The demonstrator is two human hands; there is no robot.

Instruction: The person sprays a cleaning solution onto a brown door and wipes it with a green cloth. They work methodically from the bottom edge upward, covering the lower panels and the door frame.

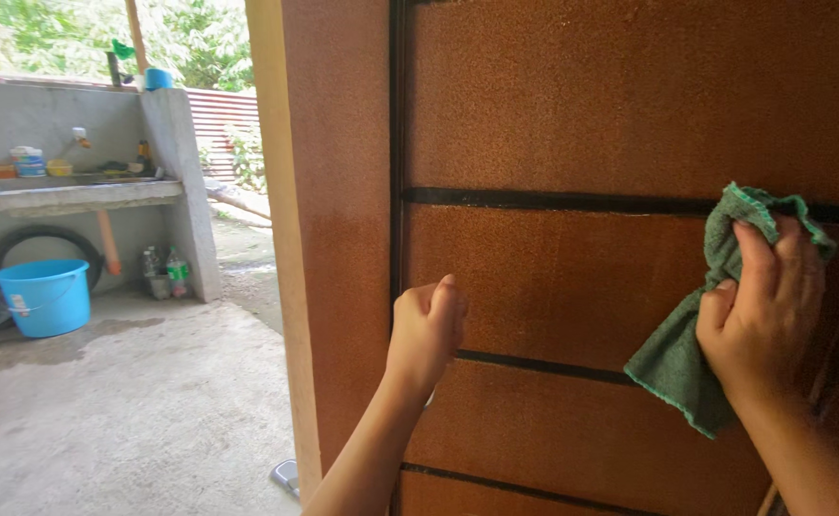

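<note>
A brown wooden door (572, 115) with dark horizontal grooves fills most of the view. My right hand (763, 306) grips a green cloth (677, 363) and presses it against the door at the right, beside a groove. The cloth hangs down below the hand. My left hand (427, 325) is closed into a loose fist and rests against the door panel near its left vertical groove, holding nothing that I can see.
The door's light wooden edge (281, 239) stands left of the panels. Beyond it lies a concrete floor (123, 411), a blue bucket (45, 296), a concrete counter (66, 191) with small containers, and several bottles (163, 272) by a concrete wall.
</note>
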